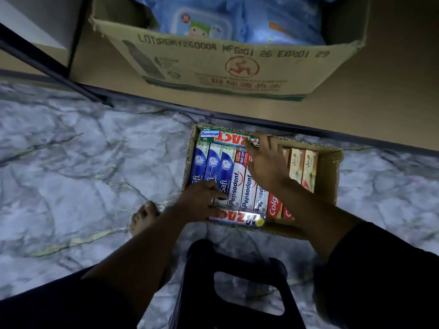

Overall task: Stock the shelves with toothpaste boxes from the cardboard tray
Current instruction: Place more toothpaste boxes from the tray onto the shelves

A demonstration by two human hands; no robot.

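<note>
A cardboard tray point(329, 172) lies on the marble floor, packed with toothpaste boxes: blue Safi boxes point(212, 163), white Pepsodent boxes point(238, 184), red Colgate boxes point(274, 207) and pale boxes point(303, 166) at the right. A Zact box point(225, 136) lies across the far end, another Zact box point(237, 217) across the near end. My left hand point(202, 200) rests on the near ends of the Safi boxes, fingers spread flat. My right hand point(267, 160) reaches over the middle, its fingertips on the right end of the far Zact box; a firm grip is unclear.
A low shelf board point(380, 110) with a dark front edge runs behind the tray. On it stands a large open carton point(213, 67) of blue wet-wipe packs point(202, 17). A black plastic stool point(237, 281) is below me, my bare foot point(143, 217) to its left.
</note>
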